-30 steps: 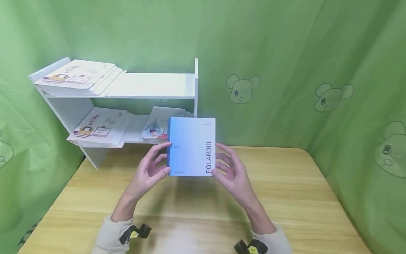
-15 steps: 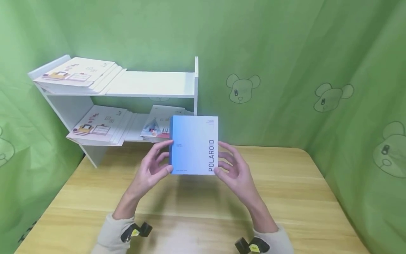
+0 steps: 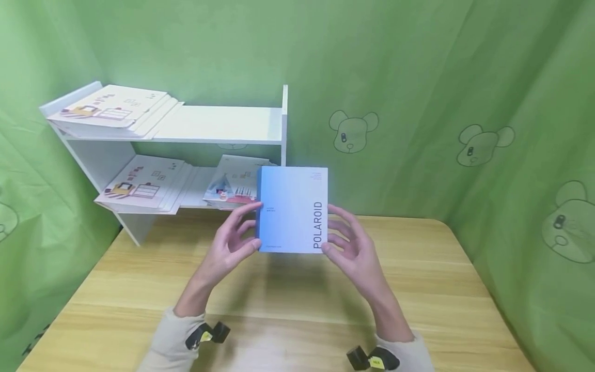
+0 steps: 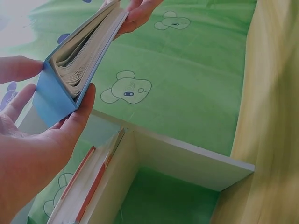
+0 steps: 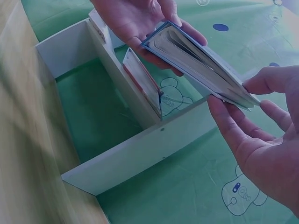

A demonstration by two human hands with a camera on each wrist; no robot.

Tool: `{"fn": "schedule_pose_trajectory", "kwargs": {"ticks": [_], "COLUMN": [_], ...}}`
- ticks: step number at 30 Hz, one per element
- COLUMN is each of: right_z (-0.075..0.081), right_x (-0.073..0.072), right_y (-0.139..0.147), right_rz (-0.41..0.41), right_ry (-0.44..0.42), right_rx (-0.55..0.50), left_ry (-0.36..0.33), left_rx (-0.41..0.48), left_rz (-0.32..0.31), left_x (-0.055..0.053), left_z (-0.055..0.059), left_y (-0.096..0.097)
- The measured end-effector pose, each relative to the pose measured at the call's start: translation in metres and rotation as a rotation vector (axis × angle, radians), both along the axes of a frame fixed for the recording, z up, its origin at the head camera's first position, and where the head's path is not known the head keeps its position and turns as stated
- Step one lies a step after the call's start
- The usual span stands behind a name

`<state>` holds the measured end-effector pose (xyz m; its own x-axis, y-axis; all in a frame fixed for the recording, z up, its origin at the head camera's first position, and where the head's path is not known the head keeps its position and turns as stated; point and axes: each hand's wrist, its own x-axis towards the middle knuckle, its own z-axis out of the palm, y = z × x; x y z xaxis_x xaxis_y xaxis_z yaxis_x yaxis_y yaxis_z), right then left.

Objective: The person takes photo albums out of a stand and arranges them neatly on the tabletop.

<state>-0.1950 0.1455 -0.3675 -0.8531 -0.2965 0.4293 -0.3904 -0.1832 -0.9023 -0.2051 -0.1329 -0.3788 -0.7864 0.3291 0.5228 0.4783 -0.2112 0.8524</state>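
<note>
A photo album (image 3: 293,209) with a cover fading from blue to white and the word POLAROID is held up above the table, its front facing the head camera. My left hand (image 3: 234,243) grips its blue spine edge between thumb and fingers. On the opposite edge, my right hand (image 3: 355,253) pinches the album with the thumb low on the front. Both wrist views show the page block of the album (image 4: 81,63) from its lower end, with slight gaps between the pages; the album (image 5: 196,58) looks shut. Its back cover is hidden in the head view.
A white two-tier shelf (image 3: 218,124) stands at the back left. White illustrated books (image 3: 116,106) lean on its upper tier, more books (image 3: 146,181) on the lower, and another book (image 3: 232,178) partly behind the album. Green curtain (image 3: 400,77) surrounds the wooden table (image 3: 288,305).
Both hands have carried the album a little to the right and slightly upward in the head view. The grip on both edges is the same, and the shelf books have not moved.
</note>
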Motion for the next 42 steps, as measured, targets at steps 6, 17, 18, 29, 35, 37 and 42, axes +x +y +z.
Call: {"fn": "schedule_pose_trajectory", "kwargs": {"ticks": [6, 17, 18, 29, 35, 37, 42], "right_z": [0.002, 0.007, 0.008, 0.013, 0.016, 0.016, 0.017], "right_x": [0.0, 0.001, 0.001, 0.004, 0.007, 0.008, 0.009], "right_y": [0.006, 0.024, 0.025, 0.037, 0.044, 0.047, 0.051], "right_rz": [-0.014, -0.063, -0.062, -0.048, -0.07, -0.074, -0.081], "right_ry": [-0.007, -0.002, -0.001, 0.002, -0.002, 0.006, 0.011], "right_rx": [-0.003, 0.023, 0.025, 0.024, 0.034, 0.036, 0.047], "left_ry": [0.007, 0.015, 0.017, 0.034, 0.049, 0.052, 0.056], "left_rx": [-0.009, 0.02, 0.026, 0.014, 0.011, 0.015, 0.023], "left_rz": [-0.006, -0.023, -0.024, -0.02, -0.025, -0.029, -0.039], "left_x": [-0.002, -0.007, -0.007, -0.004, -0.005, -0.006, -0.008], "left_z": [0.005, 0.009, 0.009, 0.011, 0.012, 0.012, 0.009], "left_y": [0.007, 0.026, 0.027, 0.04, 0.047, 0.05, 0.055]}}
